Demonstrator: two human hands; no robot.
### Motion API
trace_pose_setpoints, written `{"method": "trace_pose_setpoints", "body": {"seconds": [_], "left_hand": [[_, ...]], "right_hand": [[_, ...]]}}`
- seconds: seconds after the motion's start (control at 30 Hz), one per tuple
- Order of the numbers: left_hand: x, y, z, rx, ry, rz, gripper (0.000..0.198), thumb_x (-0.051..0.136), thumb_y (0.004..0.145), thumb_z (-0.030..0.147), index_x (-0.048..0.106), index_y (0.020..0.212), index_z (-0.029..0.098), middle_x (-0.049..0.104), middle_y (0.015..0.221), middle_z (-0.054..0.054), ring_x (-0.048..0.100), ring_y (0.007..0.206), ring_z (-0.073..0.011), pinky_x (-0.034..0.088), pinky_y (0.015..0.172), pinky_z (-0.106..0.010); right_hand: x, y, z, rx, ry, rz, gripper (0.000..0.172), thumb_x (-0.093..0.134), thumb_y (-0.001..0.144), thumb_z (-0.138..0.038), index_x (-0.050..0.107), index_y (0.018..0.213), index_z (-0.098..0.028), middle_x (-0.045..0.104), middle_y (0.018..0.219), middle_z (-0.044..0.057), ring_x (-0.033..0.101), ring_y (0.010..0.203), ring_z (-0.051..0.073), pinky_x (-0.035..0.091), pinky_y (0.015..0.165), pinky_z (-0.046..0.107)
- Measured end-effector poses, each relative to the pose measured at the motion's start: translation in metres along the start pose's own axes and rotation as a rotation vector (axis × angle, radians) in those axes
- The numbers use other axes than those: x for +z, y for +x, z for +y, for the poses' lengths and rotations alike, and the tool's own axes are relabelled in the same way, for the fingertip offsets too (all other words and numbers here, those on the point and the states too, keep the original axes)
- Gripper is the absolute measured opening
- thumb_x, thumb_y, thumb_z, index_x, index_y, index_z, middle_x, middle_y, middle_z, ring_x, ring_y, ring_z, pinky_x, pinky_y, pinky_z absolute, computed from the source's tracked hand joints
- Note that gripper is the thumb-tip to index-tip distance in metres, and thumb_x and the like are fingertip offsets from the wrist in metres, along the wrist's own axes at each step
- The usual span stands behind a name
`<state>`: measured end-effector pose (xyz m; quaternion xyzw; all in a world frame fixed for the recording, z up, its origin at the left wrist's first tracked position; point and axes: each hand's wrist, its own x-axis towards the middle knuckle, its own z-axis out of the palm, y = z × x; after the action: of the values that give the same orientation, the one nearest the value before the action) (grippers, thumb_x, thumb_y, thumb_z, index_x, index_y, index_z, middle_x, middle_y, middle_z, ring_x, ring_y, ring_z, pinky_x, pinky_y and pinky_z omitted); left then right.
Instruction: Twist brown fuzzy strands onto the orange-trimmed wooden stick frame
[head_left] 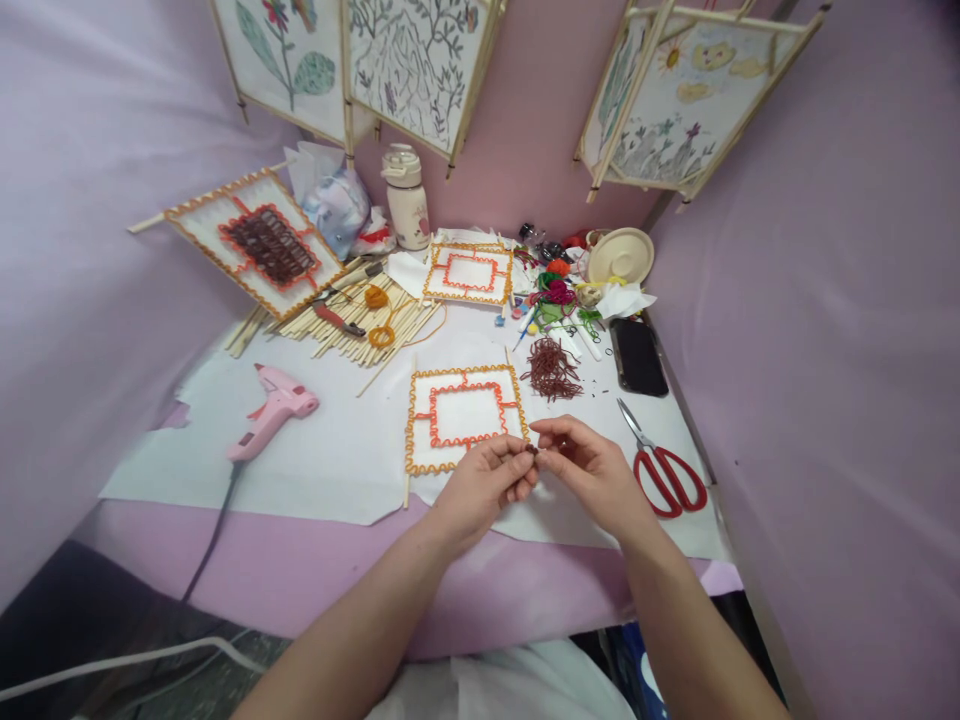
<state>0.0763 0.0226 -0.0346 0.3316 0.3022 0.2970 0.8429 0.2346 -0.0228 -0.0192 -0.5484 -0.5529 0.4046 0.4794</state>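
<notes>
Both hands meet just beyond the table's front edge, fingertips together. My left hand (495,475) and my right hand (581,462) pinch a short bit of dark brown yarn (532,450) between them. Partly behind my left hand lies a white panel (469,412) edged with looped mustard yarn, with an orange yarn rectangle inside; its lower right corner is hidden. A pile of cut brown yarn pieces (553,368) sits beyond my right hand. Red-handled scissors (664,465) lie to the right, blades slightly apart.
A pink glue gun (274,410) with its cord lies at left. Pliers (339,318) and mustard yarn rest on wooden sticks (307,338). Another panel (469,273), a brown-filled panel (270,243), a bottle (407,200), a phone (639,357) and coloured yarn (559,290) stand farther back.
</notes>
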Motion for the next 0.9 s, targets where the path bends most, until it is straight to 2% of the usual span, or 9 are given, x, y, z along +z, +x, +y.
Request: {"method": "trace_pose_setpoints", "body": {"seconds": [0.1,0.17,0.23,0.37,0.47,0.57,0.7,0.9], "left_hand": [[-0.003,-0.003,0.006,-0.141,-0.008,-0.121,0.034,0.083,0.07,0.037,0.063,0.082,0.012,0.059,0.063,0.002,0.047,0.049,-0.0027,0.031,0.049,-0.016],[-0.004,-0.004,0.007,-0.178,-0.006,-0.152,0.035,0.083,0.07,0.037,0.064,0.084,0.011,0.058,0.063,0.002,0.045,0.048,-0.0022,0.029,0.048,-0.016],[-0.003,-0.004,0.007,-0.16,0.01,-0.122,0.034,0.083,0.069,0.036,0.065,0.084,0.011,0.058,0.063,0.002,0.046,0.048,-0.0025,0.03,0.048,-0.016],[-0.001,0.0,0.002,-0.037,0.136,-0.01,0.03,0.078,0.072,0.039,0.065,0.08,0.012,0.06,0.065,0.001,0.049,0.052,-0.0049,0.032,0.05,-0.018],[0.0,0.003,0.0,0.044,0.285,0.006,0.026,0.071,0.076,0.039,0.065,0.075,0.014,0.06,0.064,0.001,0.049,0.052,-0.0068,0.034,0.051,-0.021],[0.002,0.001,0.001,0.107,0.431,0.007,0.024,0.064,0.079,0.037,0.063,0.068,0.015,0.057,0.061,0.001,0.048,0.05,-0.0085,0.034,0.051,-0.023],[0.006,-0.004,0.002,0.221,0.566,0.054,0.026,0.059,0.084,0.037,0.059,0.065,0.018,0.052,0.057,0.002,0.047,0.051,-0.0104,0.035,0.053,-0.024],[0.01,-0.007,-0.005,0.25,0.571,0.116,0.029,0.057,0.085,0.038,0.056,0.063,0.019,0.047,0.051,0.003,0.04,0.046,-0.0106,0.031,0.049,-0.024]], "right_hand": [[-0.01,0.0,-0.003,-0.022,0.032,-0.182,0.023,0.061,0.091,-0.026,0.07,0.113,-0.028,0.059,0.097,0.002,0.06,0.091,0.015,0.049,0.08,0.029],[-0.011,-0.002,-0.004,-0.044,0.022,-0.201,0.018,0.061,0.092,-0.025,0.073,0.105,-0.027,0.059,0.095,0.002,0.06,0.091,0.015,0.048,0.081,0.029],[-0.007,-0.004,-0.003,-0.062,0.0,-0.125,0.014,0.062,0.092,-0.025,0.074,0.099,-0.026,0.059,0.091,0.002,0.06,0.087,0.014,0.048,0.078,0.028],[0.006,-0.009,0.002,-0.127,-0.122,0.089,0.012,0.059,0.093,-0.023,0.071,0.093,-0.023,0.059,0.086,0.002,0.059,0.081,0.015,0.045,0.069,0.028],[0.014,-0.012,0.003,-0.179,-0.216,0.186,0.013,0.056,0.094,-0.022,0.068,0.088,-0.021,0.059,0.085,0.002,0.058,0.08,0.015,0.044,0.068,0.028],[0.017,-0.013,0.002,-0.186,-0.247,0.234,0.013,0.056,0.094,-0.022,0.065,0.085,-0.021,0.057,0.083,0.002,0.057,0.078,0.014,0.043,0.068,0.028],[0.018,-0.014,0.0,-0.093,-0.152,0.247,0.016,0.057,0.094,-0.027,0.064,0.08,-0.02,0.057,0.081,0.001,0.056,0.076,0.015,0.043,0.067,0.028],[0.024,-0.013,0.0,-0.023,-0.005,0.266,0.022,0.06,0.092,-0.032,0.062,0.074,-0.02,0.056,0.077,0.0,0.055,0.072,0.014,0.043,0.066,0.027]]}}
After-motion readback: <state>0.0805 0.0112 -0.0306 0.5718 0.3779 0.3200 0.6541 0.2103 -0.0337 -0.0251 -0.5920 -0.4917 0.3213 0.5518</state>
